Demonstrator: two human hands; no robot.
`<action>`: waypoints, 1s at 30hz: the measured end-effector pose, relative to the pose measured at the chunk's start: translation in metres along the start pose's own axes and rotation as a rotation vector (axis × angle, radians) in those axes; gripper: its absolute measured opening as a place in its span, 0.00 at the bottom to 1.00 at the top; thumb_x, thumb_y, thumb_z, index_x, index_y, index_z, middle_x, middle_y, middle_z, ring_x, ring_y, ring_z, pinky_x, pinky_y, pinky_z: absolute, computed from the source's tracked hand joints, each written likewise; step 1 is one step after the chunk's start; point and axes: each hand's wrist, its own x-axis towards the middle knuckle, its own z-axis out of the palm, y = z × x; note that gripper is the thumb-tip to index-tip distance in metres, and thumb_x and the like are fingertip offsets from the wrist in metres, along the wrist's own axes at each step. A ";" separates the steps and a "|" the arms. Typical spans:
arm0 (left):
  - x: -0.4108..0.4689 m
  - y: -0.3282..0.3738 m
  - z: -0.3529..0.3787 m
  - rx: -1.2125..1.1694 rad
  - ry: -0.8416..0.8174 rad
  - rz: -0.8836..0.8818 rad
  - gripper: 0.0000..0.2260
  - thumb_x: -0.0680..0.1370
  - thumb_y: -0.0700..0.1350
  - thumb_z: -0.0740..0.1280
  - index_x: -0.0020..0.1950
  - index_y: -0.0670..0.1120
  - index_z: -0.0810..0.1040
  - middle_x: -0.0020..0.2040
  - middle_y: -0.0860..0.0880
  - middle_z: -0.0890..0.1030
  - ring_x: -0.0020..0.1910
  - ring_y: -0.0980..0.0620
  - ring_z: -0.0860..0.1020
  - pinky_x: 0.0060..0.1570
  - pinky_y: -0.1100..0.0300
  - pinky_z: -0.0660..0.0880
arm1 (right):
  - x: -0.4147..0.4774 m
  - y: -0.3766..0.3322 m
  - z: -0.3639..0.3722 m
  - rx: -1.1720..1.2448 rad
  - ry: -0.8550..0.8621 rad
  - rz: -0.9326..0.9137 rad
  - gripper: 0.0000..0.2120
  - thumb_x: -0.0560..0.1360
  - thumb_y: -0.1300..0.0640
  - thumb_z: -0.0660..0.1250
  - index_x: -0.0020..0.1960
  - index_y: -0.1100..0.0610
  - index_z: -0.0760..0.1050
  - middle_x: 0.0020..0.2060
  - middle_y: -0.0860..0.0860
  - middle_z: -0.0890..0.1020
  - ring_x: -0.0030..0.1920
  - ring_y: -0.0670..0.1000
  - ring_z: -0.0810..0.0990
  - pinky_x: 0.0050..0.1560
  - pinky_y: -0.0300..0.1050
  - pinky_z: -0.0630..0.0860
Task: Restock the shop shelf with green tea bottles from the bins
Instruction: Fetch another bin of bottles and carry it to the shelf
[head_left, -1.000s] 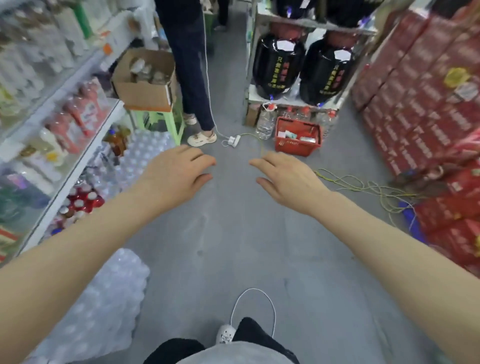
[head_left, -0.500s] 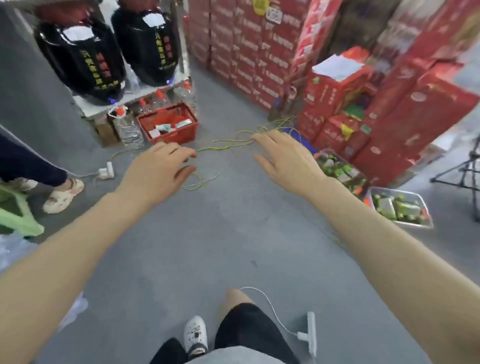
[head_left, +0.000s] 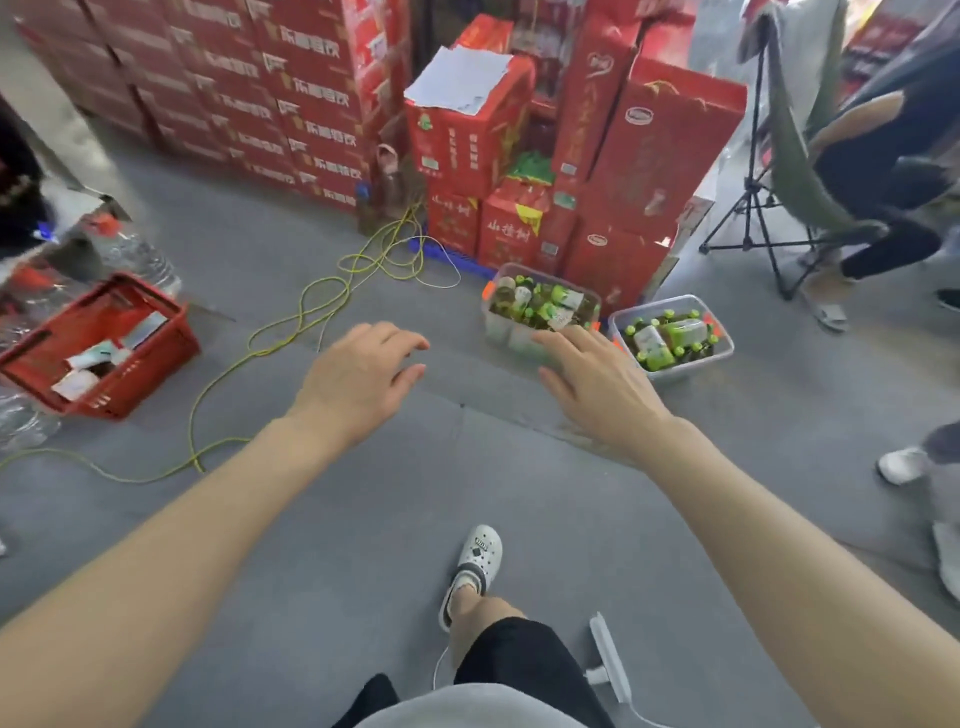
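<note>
Two clear plastic bins stand on the grey floor against stacked red cartons. The nearer bin (head_left: 496, 325) and the right-hand bin (head_left: 722, 349) both hold several green tea bottles (head_left: 670, 332) with green caps. My left hand (head_left: 358, 382) hovers over bare floor, palm down, fingers apart, empty. Stretched out in front of the nearer bin, my right hand (head_left: 597, 387) is also empty with fingers spread and partly covers the bin's front. The shop shelf is out of sight.
A red basket (head_left: 150, 358) with papers sits at the left beside large water bottles. A yellow-green cable (head_left: 291, 332) loops across the floor. A tripod (head_left: 753, 208) and a seated person are at the right. A power strip (head_left: 610, 657) lies by my feet.
My view has swung right, away from the shelf aisle and black jars, toward the red cartons. The two bins now lie just ahead of my hands, which stay outstretched and empty.
</note>
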 end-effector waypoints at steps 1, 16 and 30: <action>0.024 -0.002 0.010 -0.011 -0.015 -0.001 0.10 0.78 0.48 0.67 0.58 0.48 0.79 0.50 0.48 0.80 0.49 0.44 0.78 0.49 0.51 0.76 | 0.013 0.018 0.002 0.010 -0.009 0.021 0.18 0.80 0.53 0.63 0.68 0.54 0.72 0.55 0.52 0.78 0.54 0.58 0.77 0.54 0.54 0.73; 0.354 -0.086 0.208 -0.210 -0.226 -0.179 0.12 0.78 0.47 0.67 0.60 0.46 0.79 0.52 0.45 0.80 0.49 0.41 0.77 0.51 0.50 0.72 | 0.286 0.281 0.112 0.062 -0.230 0.266 0.17 0.81 0.54 0.62 0.68 0.56 0.73 0.54 0.56 0.80 0.54 0.62 0.79 0.49 0.53 0.75; 0.510 -0.147 0.461 -0.379 -0.439 -0.551 0.23 0.77 0.57 0.54 0.63 0.47 0.79 0.52 0.46 0.81 0.50 0.42 0.80 0.49 0.47 0.79 | 0.496 0.517 0.343 0.140 -0.545 0.406 0.19 0.80 0.57 0.63 0.69 0.60 0.71 0.57 0.62 0.78 0.58 0.65 0.77 0.55 0.58 0.75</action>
